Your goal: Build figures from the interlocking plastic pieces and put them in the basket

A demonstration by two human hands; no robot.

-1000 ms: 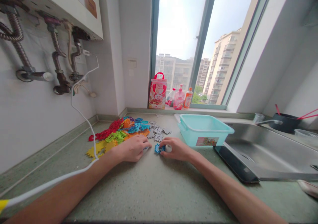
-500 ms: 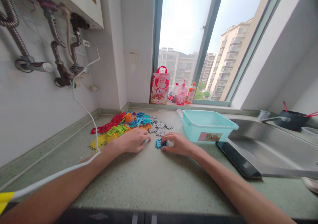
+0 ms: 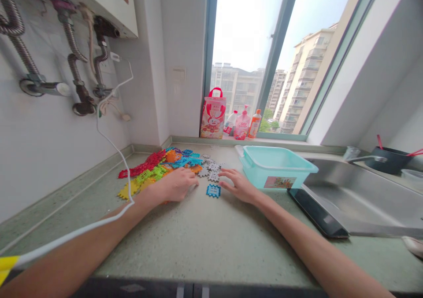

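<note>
A blue square piece with toothed edges [image 3: 213, 190] lies flat on the counter between my hands. My right hand [image 3: 238, 185] is just right of it, fingers apart and holding nothing, near the grey pieces [image 3: 213, 176]. My left hand [image 3: 179, 184] rests at the front right of a colourful pile, its fingers curled down; what they hold, if anything, is hidden. In the pile are red pieces [image 3: 145, 163], light green pieces [image 3: 148, 174], yellow pieces [image 3: 127, 191] and orange and blue ones.
A turquoise basin [image 3: 280, 168] stands right of my right hand. A black phone [image 3: 317, 214] lies beside the steel sink [image 3: 370, 196]. A white cable [image 3: 76, 232] crosses over my left forearm. A pink bag [image 3: 213, 118] and bottles [image 3: 242, 125] stand at the window.
My right hand has let go of the blue square piece and moved slightly right and up, its fingers now spread. My left hand has shifted slightly up, and the blue bit by its fingers no longer shows.
</note>
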